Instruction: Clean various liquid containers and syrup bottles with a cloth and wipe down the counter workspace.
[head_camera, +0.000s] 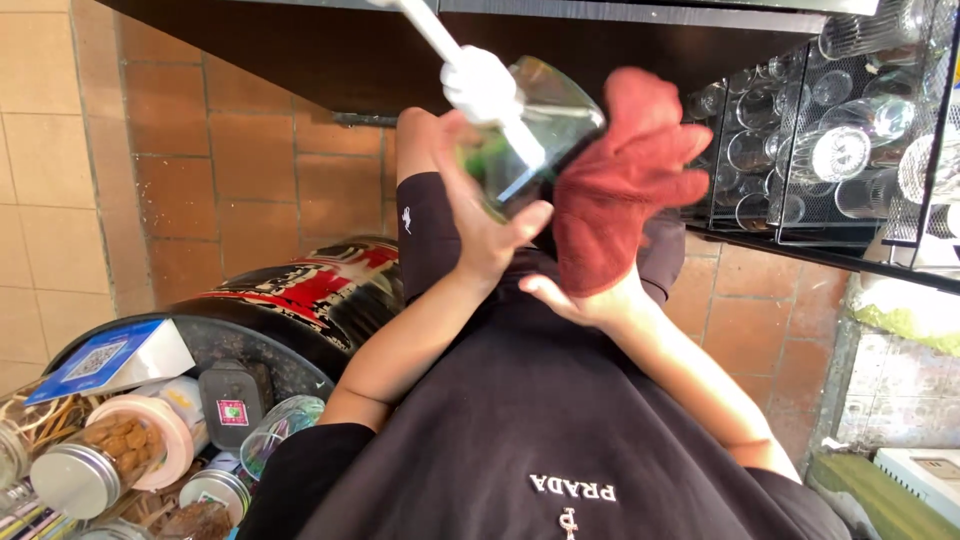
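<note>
Near the top centre of the frame, the left hand (480, 215) is wrapped around a clear glass (545, 130), holding it tilted in the air. Just right of it, the right hand (585, 295) grips a red cloth (620, 175) that touches the glass. More glasses fill a wire rack (830, 140) at upper right; lidded jars (95, 455) stand at lower left.
</note>
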